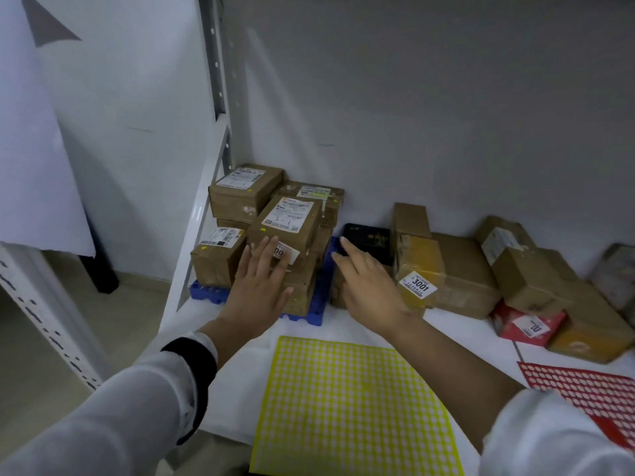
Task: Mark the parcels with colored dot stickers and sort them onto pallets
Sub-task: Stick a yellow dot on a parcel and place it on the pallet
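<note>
With neither grip clamped on anything, the left hand (257, 286) lying flat against the top yellow-dotted parcel (288, 218) on the blue pallet (321, 293) and the right hand (364, 283) spread beside it, a careless shove could topple this uneven pile.

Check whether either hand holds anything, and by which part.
Nothing is held. The left hand lies flat against a stacked parcel; the right hand is open.

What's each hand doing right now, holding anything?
Left hand: open, straight fingers against the stacked parcel, gripping nothing.
Right hand: open, empty, fingers extended by the black parcel.
</note>
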